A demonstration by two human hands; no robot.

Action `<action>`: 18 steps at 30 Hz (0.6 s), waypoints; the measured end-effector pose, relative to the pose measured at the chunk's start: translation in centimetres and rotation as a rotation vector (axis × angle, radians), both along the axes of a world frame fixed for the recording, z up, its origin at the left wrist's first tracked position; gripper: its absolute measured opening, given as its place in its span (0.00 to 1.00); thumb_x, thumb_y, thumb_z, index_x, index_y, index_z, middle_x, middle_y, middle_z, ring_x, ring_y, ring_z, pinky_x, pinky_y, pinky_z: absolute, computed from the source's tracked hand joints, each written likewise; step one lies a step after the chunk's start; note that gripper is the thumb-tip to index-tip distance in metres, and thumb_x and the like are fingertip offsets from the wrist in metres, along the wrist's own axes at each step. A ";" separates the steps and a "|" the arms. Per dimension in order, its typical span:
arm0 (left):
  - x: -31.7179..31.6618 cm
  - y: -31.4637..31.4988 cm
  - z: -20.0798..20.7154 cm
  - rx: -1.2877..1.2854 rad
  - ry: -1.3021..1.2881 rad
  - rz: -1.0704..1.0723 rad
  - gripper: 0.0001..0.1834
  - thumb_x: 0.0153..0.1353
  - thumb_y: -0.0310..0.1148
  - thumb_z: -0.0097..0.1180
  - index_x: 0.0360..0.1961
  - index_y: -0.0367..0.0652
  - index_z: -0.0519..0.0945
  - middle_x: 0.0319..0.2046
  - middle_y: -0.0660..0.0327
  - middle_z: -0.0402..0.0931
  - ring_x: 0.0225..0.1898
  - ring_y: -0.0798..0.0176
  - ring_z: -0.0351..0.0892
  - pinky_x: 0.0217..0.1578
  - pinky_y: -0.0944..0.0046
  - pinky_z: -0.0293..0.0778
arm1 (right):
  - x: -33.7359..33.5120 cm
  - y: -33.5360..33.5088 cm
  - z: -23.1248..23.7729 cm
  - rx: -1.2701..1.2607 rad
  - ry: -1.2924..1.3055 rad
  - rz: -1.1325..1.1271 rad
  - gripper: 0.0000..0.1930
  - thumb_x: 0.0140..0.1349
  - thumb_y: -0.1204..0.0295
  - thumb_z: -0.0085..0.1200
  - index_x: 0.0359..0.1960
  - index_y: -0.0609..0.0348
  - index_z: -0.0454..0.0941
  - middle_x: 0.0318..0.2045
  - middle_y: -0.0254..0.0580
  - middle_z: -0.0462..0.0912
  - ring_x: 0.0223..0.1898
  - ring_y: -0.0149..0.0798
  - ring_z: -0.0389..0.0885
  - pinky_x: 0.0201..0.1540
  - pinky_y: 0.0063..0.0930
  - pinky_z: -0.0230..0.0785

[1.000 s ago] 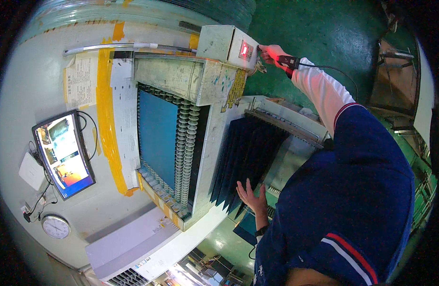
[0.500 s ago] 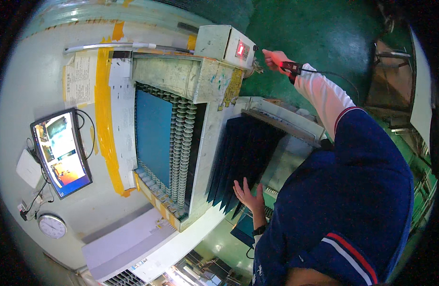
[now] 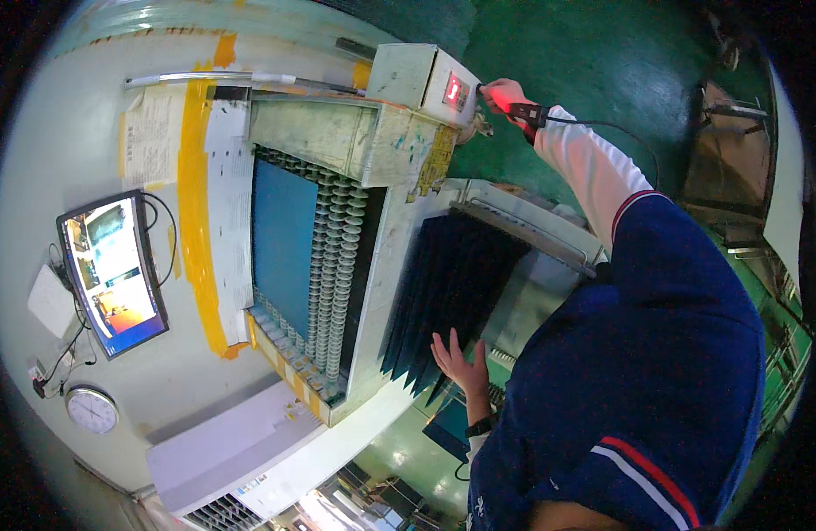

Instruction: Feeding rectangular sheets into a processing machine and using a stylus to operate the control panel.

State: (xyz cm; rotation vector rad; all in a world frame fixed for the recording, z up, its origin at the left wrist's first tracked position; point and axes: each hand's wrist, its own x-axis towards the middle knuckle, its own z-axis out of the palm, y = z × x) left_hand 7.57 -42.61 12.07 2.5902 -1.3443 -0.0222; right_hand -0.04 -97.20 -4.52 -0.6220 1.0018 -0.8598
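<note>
My right hand (image 3: 505, 95) reaches to a pale metal control box (image 3: 406, 75). Its thumb and fingers are closed on a small black knob (image 3: 480, 89) at the side of the box, which they mostly cover. Beside the knob glows a red digital display (image 3: 457, 90). My left hand (image 3: 462, 367) has its fingers spread and holds nothing. It is over the near edge of a row of dark upright panels (image 3: 448, 283); I cannot tell whether it touches them. Left of the panels, a flat blue board (image 3: 282, 239) lies on the machine's rows of ridged rollers (image 3: 338, 274).
A cabled device (image 3: 529, 115) is strapped at my right wrist, its black cord trailing rightward. A lit monitor (image 3: 113, 273) and a round clock (image 3: 91, 409) are on the pale wall. Yellow tape (image 3: 196, 203) runs along the machine. A brown cart (image 3: 727, 159) stands on the green floor.
My right hand has moved left onto the knob, and its fingers have closed there. The digit on the red display differs. On the rollers the blue board sits slightly farther left. My left hand stays spread.
</note>
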 end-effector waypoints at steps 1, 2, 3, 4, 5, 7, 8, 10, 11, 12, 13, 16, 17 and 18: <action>0.1 -0.1 0.0 0.001 -0.001 -0.005 0.32 0.46 0.42 0.64 0.54 0.46 0.71 0.63 0.51 0.53 0.63 0.42 0.49 0.59 0.46 0.51 | -0.2 -0.2 -0.2 -0.003 -0.037 0.007 0.10 0.50 0.69 0.61 0.21 0.62 0.75 0.16 0.35 0.74 0.15 0.28 0.69 0.16 0.23 0.59; 0.0 0.0 0.0 0.004 -0.001 0.000 0.32 0.46 0.42 0.64 0.54 0.46 0.71 0.63 0.51 0.53 0.63 0.42 0.49 0.59 0.46 0.51 | -0.1 0.0 -0.1 -0.003 -0.071 0.025 0.10 0.50 0.69 0.61 0.21 0.63 0.75 0.17 0.35 0.74 0.15 0.28 0.69 0.15 0.23 0.58; 0.0 0.1 -0.1 0.008 0.000 0.004 0.32 0.46 0.42 0.64 0.54 0.46 0.71 0.63 0.51 0.53 0.63 0.42 0.49 0.59 0.46 0.51 | -0.1 0.2 0.0 -0.002 -0.105 0.041 0.10 0.50 0.70 0.61 0.22 0.63 0.75 0.17 0.36 0.74 0.15 0.28 0.69 0.15 0.23 0.58; 0.1 0.2 -0.1 0.011 0.000 0.007 0.32 0.46 0.42 0.64 0.54 0.46 0.71 0.63 0.51 0.53 0.63 0.42 0.48 0.59 0.46 0.51 | 0.1 0.5 0.2 0.002 -0.091 0.013 0.10 0.50 0.70 0.61 0.22 0.63 0.75 0.16 0.35 0.74 0.14 0.28 0.68 0.15 0.24 0.57; 0.1 0.0 0.0 0.011 0.011 0.008 0.32 0.46 0.42 0.64 0.54 0.45 0.71 0.63 0.51 0.52 0.63 0.42 0.48 0.59 0.46 0.51 | 0.2 0.7 0.5 0.007 -0.076 -0.021 0.10 0.50 0.70 0.61 0.22 0.63 0.75 0.16 0.35 0.73 0.14 0.28 0.68 0.15 0.24 0.57; 0.0 -0.4 0.2 0.012 0.032 0.011 0.32 0.46 0.42 0.64 0.54 0.45 0.71 0.63 0.51 0.52 0.63 0.42 0.48 0.59 0.46 0.51 | 0.1 0.9 1.0 0.018 -0.055 -0.067 0.10 0.50 0.70 0.61 0.21 0.63 0.75 0.15 0.35 0.73 0.13 0.28 0.67 0.14 0.24 0.55; 0.1 -0.3 0.2 0.010 0.028 0.008 0.32 0.46 0.43 0.64 0.54 0.45 0.71 0.63 0.51 0.52 0.63 0.42 0.48 0.59 0.46 0.51 | 0.2 0.9 1.2 0.024 -0.051 -0.075 0.10 0.50 0.71 0.61 0.21 0.63 0.74 0.15 0.35 0.72 0.13 0.28 0.66 0.14 0.24 0.55; 0.1 0.0 0.1 0.004 0.021 0.005 0.32 0.46 0.43 0.64 0.54 0.45 0.71 0.63 0.51 0.53 0.63 0.42 0.48 0.59 0.46 0.51 | 0.2 1.1 1.5 0.036 -0.058 -0.075 0.10 0.51 0.71 0.61 0.21 0.63 0.74 0.14 0.34 0.72 0.13 0.28 0.66 0.13 0.24 0.54; 0.1 -0.1 0.0 0.005 0.016 0.003 0.32 0.46 0.43 0.64 0.54 0.45 0.71 0.63 0.51 0.53 0.63 0.42 0.49 0.59 0.46 0.51 | 0.1 1.0 1.4 0.041 -0.069 -0.072 0.09 0.51 0.71 0.61 0.21 0.63 0.74 0.14 0.34 0.72 0.13 0.28 0.66 0.13 0.24 0.54; 0.1 -0.1 -0.1 0.006 0.012 0.002 0.32 0.46 0.43 0.64 0.54 0.45 0.71 0.63 0.51 0.53 0.63 0.42 0.49 0.59 0.46 0.51 | 0.0 0.9 1.4 0.045 -0.079 -0.068 0.09 0.51 0.72 0.61 0.21 0.63 0.74 0.14 0.34 0.71 0.13 0.28 0.66 0.13 0.24 0.54; 0.1 -0.1 -0.1 0.006 0.007 0.001 0.32 0.46 0.43 0.64 0.54 0.45 0.71 0.63 0.51 0.53 0.63 0.42 0.49 0.59 0.46 0.51 | 0.0 0.9 1.3 0.045 -0.095 -0.054 0.09 0.51 0.72 0.61 0.21 0.63 0.74 0.14 0.34 0.72 0.13 0.28 0.66 0.13 0.24 0.54; 0.1 -0.3 -0.1 0.001 0.008 0.002 0.32 0.45 0.42 0.64 0.54 0.46 0.72 0.63 0.51 0.53 0.63 0.41 0.49 0.59 0.45 0.51 | -0.2 0.7 1.1 0.043 -0.108 -0.054 0.09 0.51 0.71 0.61 0.21 0.63 0.74 0.14 0.34 0.72 0.13 0.28 0.66 0.13 0.24 0.54; 0.2 -0.2 -0.2 -0.002 0.005 -0.001 0.32 0.45 0.42 0.64 0.54 0.46 0.72 0.63 0.51 0.54 0.63 0.41 0.49 0.59 0.45 0.51 | 0.0 0.9 1.2 0.043 -0.089 -0.078 0.10 0.51 0.71 0.61 0.21 0.63 0.74 0.14 0.34 0.72 0.12 0.28 0.66 0.13 0.24 0.54; 0.3 -0.2 -0.3 -0.005 0.002 -0.004 0.32 0.45 0.42 0.64 0.54 0.46 0.72 0.63 0.51 0.54 0.63 0.41 0.49 0.59 0.45 0.51 | 0.1 1.0 1.4 0.044 -0.069 -0.102 0.10 0.51 0.71 0.61 0.21 0.63 0.74 0.14 0.34 0.72 0.12 0.28 0.66 0.13 0.24 0.54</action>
